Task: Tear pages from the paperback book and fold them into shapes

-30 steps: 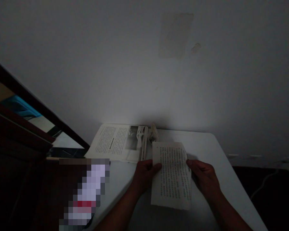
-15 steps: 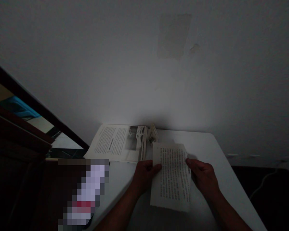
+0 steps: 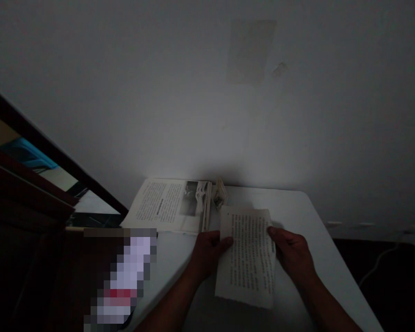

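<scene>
The white counter stood against a pale wall. An open printed book lay flat at its far left. Nearer, a loose white page of print was held up over the counter. The left hand pinched its left edge and the right hand its right edge, both grips closed on it. The step looked like folding; next, the edges would need lining up.

The scene is very dim and underexposed. The brightest patch lies on the wall just above the table, fading to murk toward twelve, three and nine o'clock. A soft shadow falls behind the open book. Corners darken heavily, and straight edges bow outward. A pixelated block sits at seven o'clock. Print on the loose page is soft, unreadable.
</scene>
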The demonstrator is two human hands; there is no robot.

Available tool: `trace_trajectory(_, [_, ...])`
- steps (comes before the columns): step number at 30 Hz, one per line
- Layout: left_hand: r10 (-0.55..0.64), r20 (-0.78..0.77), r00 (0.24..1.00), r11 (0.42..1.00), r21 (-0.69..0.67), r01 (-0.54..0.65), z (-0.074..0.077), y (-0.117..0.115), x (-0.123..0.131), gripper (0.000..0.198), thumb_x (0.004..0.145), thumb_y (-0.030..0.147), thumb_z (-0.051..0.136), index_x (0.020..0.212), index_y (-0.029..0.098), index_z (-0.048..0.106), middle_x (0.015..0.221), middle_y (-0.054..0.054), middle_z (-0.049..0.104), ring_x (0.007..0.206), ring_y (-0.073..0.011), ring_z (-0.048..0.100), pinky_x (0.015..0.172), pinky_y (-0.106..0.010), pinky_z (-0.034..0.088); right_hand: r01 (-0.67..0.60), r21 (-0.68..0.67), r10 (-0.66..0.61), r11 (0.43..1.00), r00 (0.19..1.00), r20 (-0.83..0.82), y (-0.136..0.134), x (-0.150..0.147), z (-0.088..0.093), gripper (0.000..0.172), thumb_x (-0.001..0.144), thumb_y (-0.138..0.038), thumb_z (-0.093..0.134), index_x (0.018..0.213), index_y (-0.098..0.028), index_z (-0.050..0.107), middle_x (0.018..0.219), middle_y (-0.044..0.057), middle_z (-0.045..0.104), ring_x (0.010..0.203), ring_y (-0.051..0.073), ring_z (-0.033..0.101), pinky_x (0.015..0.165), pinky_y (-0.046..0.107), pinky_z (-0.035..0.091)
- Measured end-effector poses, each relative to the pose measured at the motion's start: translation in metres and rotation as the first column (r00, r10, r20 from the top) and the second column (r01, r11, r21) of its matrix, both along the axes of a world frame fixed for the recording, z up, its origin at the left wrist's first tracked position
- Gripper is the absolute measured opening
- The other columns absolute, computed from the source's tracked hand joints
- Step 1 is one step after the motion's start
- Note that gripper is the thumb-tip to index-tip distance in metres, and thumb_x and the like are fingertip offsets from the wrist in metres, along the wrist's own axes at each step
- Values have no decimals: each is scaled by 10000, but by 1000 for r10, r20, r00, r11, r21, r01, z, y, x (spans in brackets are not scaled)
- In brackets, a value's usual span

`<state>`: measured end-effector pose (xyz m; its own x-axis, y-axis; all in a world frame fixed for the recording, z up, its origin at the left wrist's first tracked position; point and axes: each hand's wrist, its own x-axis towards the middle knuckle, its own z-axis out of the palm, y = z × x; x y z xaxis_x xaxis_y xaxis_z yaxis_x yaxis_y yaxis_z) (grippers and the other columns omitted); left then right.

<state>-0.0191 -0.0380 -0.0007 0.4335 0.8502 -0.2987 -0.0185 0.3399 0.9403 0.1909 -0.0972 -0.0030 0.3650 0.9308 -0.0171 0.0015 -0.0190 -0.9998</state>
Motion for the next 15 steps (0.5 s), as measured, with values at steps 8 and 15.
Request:
trace_trajectory(8, [-32,-8,999,999,23,32,-5,1,-1,384,646,474,696,689,96,643,624,-47,627,533,-150,565,510,-248,408,-32,-24,30,999,997,-73,-1,1,0,307,737,-433,656,814,-154,757,705,55,720,633,228,646,644,340,513])
trace_trajectory(15, [-43,-40,998,999,25,44,-3,-1,-1,403,637,493,694,651,96,630,598,-41,607,520,-148,552,492,-245,388,-56,-21,53,998,995,-89,-2,4,-4,286,778,-405,627,846,-155,748,707,55,719,664,229,645,637,326,499])
